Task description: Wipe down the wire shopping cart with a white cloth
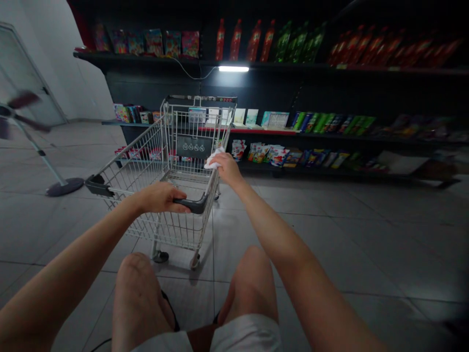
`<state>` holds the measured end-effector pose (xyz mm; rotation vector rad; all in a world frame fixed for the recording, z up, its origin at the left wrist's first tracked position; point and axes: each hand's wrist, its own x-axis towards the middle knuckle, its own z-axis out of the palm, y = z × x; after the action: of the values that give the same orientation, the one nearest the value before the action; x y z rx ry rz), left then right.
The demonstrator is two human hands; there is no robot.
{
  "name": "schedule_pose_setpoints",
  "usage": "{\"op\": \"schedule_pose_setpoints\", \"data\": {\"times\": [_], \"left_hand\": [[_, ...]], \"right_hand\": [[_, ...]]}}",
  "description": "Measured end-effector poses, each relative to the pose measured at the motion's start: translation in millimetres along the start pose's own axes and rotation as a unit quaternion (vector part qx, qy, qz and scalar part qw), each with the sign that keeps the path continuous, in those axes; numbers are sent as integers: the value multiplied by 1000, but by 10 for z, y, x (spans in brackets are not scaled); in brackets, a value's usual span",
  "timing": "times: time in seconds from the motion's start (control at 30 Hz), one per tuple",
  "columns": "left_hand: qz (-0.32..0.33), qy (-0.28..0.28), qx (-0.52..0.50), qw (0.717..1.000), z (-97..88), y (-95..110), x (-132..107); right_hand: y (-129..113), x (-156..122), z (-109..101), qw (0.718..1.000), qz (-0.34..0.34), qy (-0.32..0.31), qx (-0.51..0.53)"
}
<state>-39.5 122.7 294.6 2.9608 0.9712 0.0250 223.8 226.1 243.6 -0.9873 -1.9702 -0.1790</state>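
Observation:
A metal shopping cart (183, 230) with grey plastic corner bumpers stands on the tiled floor just beyond my knees. My left hand (163, 197) grips the near edge of the cart beside its right corner bumper (194, 204), with the thumb and fingers on either side of the rim. Farther along the cart's right side, my right hand (227, 168) holds a crumpled white cloth (215, 159) against the top rail. Its fingertips are partly hidden by the cloth. At the cart's far end are a dark sign panel (193, 146) and the push handle (200, 99).
Behind the cart run dark shelves (154, 80) with red bottles (236, 40), green bottles (297, 41) and snack packs (276, 155). A lit tube lamp (233, 69) hangs under the upper shelf. To the left stands a pedestal fan (40, 151); a door (27, 73) is behind it.

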Motion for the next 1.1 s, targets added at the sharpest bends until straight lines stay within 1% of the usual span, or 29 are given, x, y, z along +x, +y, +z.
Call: {"op": "schedule_pose_setpoints", "data": {"times": [0.07, 0.13, 0.2, 0.23, 0.27, 0.33, 0.4, 0.47, 0.53, 0.57, 0.63, 0.7, 0.73, 0.8, 0.83, 0.87, 0.9, 0.97, 1.0, 1.03, 1.1], "left_hand": [[-14, -50, -46, 998, -89, 44, 29], [-26, -68, -89, 993, -150, 166, 110], [-45, -44, -99, 993, -143, 337, 233], [-62, -28, -77, 995, -112, 423, 301], [-85, -15, -45, 995, -68, 498, 366], [-138, 12, 19, 990, 39, 596, 468], [-164, 29, 43, 985, 126, 619, 521], [-160, 35, 35, 986, 165, 593, 532], [-154, 36, 33, 987, 158, 556, 521], [-155, 36, 37, 987, 144, 539, 511], [-152, 28, 47, 987, 113, 507, 483], [-142, 20, 50, 988, 86, 462, 442], [-136, 18, 48, 989, 76, 429, 417], [-126, 15, 36, 991, 60, 348, 363], [-124, 15, 26, 992, 54, 303, 339], [-124, 16, 14, 992, 50, 259, 319], [-125, 16, 4, 992, 47, 219, 303], [-124, 20, -7, 992, 49, 156, 282], [-123, 23, -10, 992, 53, 132, 275], [-121, 25, -10, 992, 58, 111, 269], [-123, 28, -6, 992, 65, 70, 250]], "right_hand": [[-201, -125, 66, 995, 49, 79, 21], [-474, -339, 183, 981, 96, 164, 50], [-749, -669, 365, 962, 131, 223, 83], [-862, -868, 476, 954, 145, 243, 96], [-947, -1077, 591, 949, 159, 249, 108], [-1030, -1453, 787, 947, 161, 247, 125], [-1028, -1672, 874, 950, 163, 226, 141], [-1005, -1679, 834, 945, 180, 225, 154], [-1004, -1539, 726, 938, 188, 244, 157], [-1012, -1456, 677, 938, 177, 253, 155], [-1015, -1353, 632, 950, 127, 248, 142], [-960, -1376, 654, 966, 68, 217, 123], [-906, -1421, 673, 974, 37, 192, 116], [-772, -1507, 689, 986, -24, 122, 113], [-713, -1518, 678, 988, -40, 93, 115], [-671, -1498, 657, 989, -36, 82, 116], [-652, -1445, 633, 989, -9, 92, 114], [-696, -1277, 613, 980, 79, 155, 100], [-752, -1194, 635, 972, 111, 187, 93], [-823, -1134, 686, 967, 125, 206, 87], [-967, -1143, 872, 969, 111, 207, 79]]}}
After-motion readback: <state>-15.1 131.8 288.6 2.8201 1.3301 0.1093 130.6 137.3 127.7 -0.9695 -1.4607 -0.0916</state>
